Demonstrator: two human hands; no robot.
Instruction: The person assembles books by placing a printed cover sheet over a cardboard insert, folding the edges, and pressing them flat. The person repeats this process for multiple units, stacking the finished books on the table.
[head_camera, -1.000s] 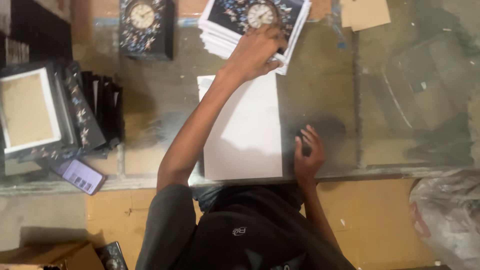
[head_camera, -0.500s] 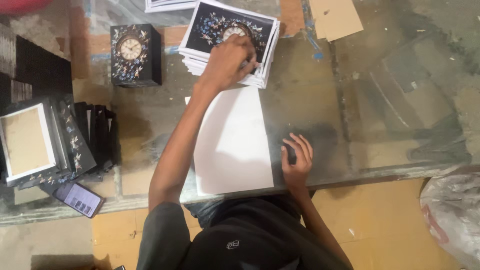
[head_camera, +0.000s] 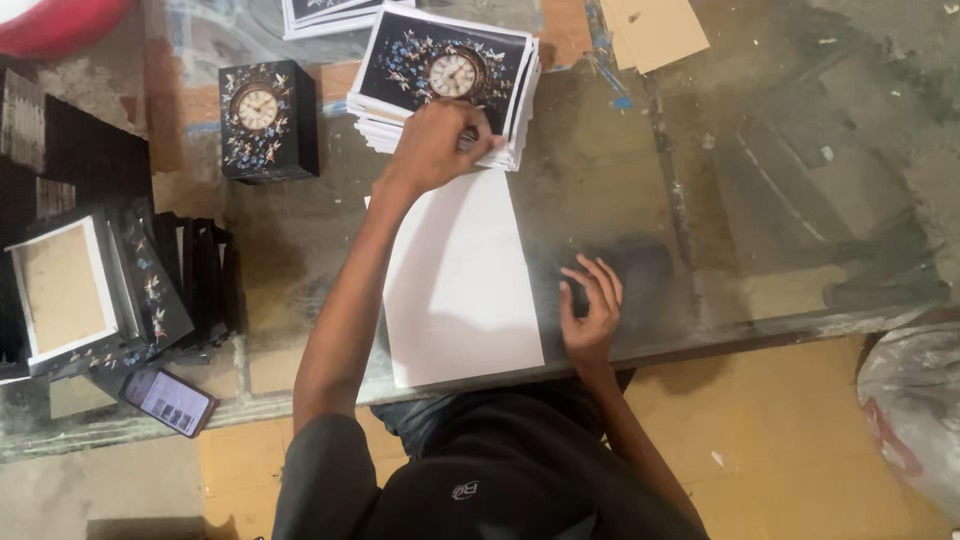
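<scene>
My left hand (head_camera: 435, 140) reaches far across the glass table (head_camera: 760, 200), fingers curled on the near edge of the top sheet of a stack of printed sheets (head_camera: 450, 80). These sheets are dark, with a clock face and small flowers. A plain white sheet (head_camera: 460, 285) lies flat in front of me. My right hand (head_camera: 590, 305) rests on the glass at the white sheet's right edge, fingers spread, holding nothing.
A small dark clock-print box (head_camera: 265, 120) stands at the back left. An open box with a tan inside (head_camera: 75, 295) and a row of dark flat pieces (head_camera: 205, 280) lie at left. A phone (head_camera: 168, 400) is near the front edge, brown cardboard (head_camera: 655, 30) at the back, and a plastic bag (head_camera: 910, 410) at right.
The view has tilted, so everything sits lower in frame. My left hand stays at the stack's near edge. My right hand has spread its fingers on the glass.
</scene>
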